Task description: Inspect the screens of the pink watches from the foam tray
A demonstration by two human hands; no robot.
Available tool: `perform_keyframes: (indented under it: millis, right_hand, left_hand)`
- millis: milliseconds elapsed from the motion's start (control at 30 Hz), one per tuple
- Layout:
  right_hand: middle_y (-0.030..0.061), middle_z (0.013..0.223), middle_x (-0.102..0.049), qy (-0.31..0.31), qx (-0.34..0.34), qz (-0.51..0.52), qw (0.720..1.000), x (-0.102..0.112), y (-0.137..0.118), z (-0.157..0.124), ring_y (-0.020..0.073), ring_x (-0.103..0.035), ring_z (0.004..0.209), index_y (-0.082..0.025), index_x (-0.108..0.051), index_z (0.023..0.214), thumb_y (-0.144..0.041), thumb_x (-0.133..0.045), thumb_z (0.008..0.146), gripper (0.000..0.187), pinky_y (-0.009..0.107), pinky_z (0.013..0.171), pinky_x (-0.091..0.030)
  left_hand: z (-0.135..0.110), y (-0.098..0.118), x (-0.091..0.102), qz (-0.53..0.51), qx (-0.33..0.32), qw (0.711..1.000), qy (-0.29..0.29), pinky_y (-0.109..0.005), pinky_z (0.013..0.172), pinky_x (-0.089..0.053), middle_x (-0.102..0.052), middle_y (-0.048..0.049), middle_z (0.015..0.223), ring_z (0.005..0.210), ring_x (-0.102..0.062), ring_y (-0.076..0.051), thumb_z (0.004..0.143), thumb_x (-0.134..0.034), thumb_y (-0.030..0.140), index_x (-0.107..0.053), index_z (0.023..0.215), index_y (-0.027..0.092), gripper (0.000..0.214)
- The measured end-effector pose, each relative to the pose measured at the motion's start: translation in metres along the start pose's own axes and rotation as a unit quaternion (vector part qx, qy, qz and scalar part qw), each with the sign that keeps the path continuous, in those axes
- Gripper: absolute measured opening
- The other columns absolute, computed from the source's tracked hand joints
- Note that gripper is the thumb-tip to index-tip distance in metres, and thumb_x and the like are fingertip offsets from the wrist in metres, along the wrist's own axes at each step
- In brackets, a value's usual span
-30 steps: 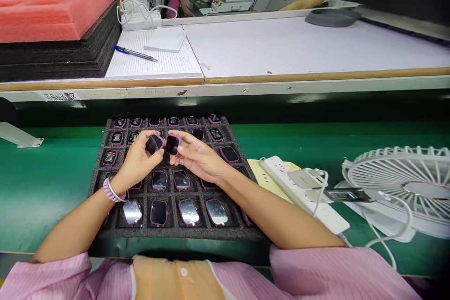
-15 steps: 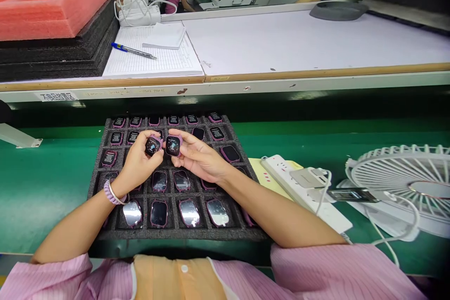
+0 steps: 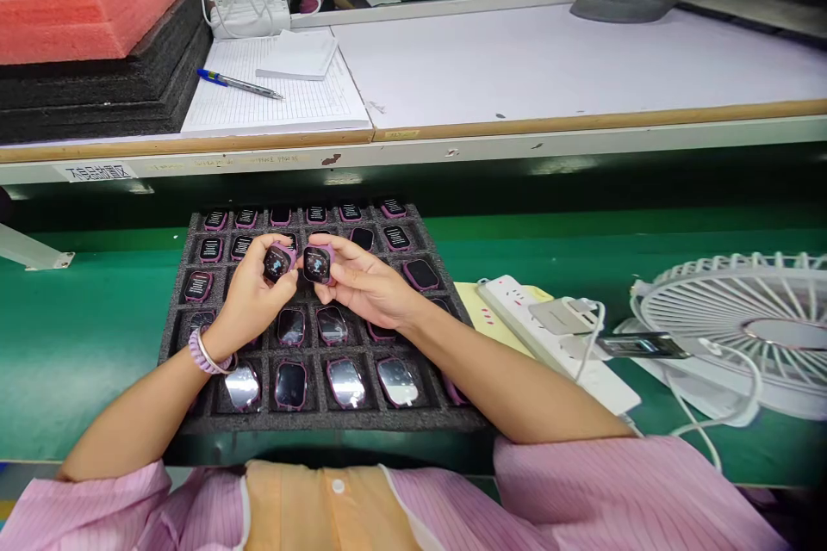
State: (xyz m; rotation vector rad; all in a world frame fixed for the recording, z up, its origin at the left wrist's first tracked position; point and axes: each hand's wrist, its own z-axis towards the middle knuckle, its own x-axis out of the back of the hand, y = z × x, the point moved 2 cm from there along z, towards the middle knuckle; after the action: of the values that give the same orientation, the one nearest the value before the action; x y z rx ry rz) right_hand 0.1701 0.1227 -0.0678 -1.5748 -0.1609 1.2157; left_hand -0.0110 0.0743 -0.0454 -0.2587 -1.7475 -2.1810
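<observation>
Between the thumb and fingers of my left hand [image 3: 249, 291] is a purple smartwatch body [image 3: 277, 263], its screen lit and facing up. My right hand [image 3: 365, 280] pinches a second purple smartwatch body [image 3: 317, 264], also lit. The two watches are side by side, close together, above a dark grey foam tray [image 3: 323, 424]. Rows of similar watches sit in the tray's compartments; some far ones show white text, while a near watch [image 3: 345, 383] has a dark, reflective face. My hands and forearms hide part of the tray.
To the right are a power strip [image 3: 517, 301] with plugs and cables, and a white fan [image 3: 743, 336]. A raised shelf [image 3: 465, 69] holds lined paper [image 3: 213, 116], a pen [image 3: 239, 84] and stacked foam [image 3: 96, 9]. Other people are beyond it.
The whole view has shifted slightly, so the shelf and tray appear a little higher. Both hands keep hold of their watches in nearly the same position.
</observation>
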Motion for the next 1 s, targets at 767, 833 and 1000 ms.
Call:
perform_keyframes:
  millis: [767, 833, 1000]
  right_hand:
    - [-0.0039, 0.096, -0.065, -0.014, 0.011, 0.000, 1.000, 0.0005, 0.0027, -0.0002, 0.0113, -0.068, 0.076, -0.028, -0.068, 0.127, -0.037, -0.092, 0.090, 0.045, 0.025, 0.076, -0.058]
    - [-0.0038, 0.096, -0.064, -0.015, 0.009, -0.002, 1.000, 0.0006, 0.0028, -0.0003, 0.0116, -0.068, 0.077, -0.027, -0.067, 0.127, -0.037, -0.092, 0.090, 0.046, 0.026, 0.076, -0.058]
    - [-0.0031, 0.097, -0.065, -0.010, 0.007, -0.014, 1.000, 0.0005, 0.0024, -0.0003, 0.0122, -0.067, 0.077, -0.027, -0.064, 0.129, -0.038, -0.091, 0.090, 0.048, 0.027, 0.076, -0.058]
  left_hand:
    - [0.0000, -0.0009, -0.0031, -0.053, 0.005, 0.998, -0.018, -0.032, 0.095, -0.051, -0.065, -0.0047, 0.106, 0.099, -0.065, -0.016, 0.081, -0.064, 0.033, -0.056, 0.119, 0.017, 0.042]
    - [-0.0004, -0.0016, -0.0025, -0.048, 0.004, 0.999, -0.017, -0.032, 0.096, -0.050, -0.065, -0.0047, 0.107, 0.099, -0.064, -0.016, 0.082, -0.064, 0.033, -0.056, 0.119, 0.017, 0.042]
    - [-0.0015, -0.0016, -0.0023, -0.053, 0.007, 0.998, -0.017, -0.031, 0.094, -0.050, -0.065, -0.0055, 0.110, 0.101, -0.065, -0.016, 0.084, -0.065, 0.033, -0.055, 0.122, 0.017, 0.042]
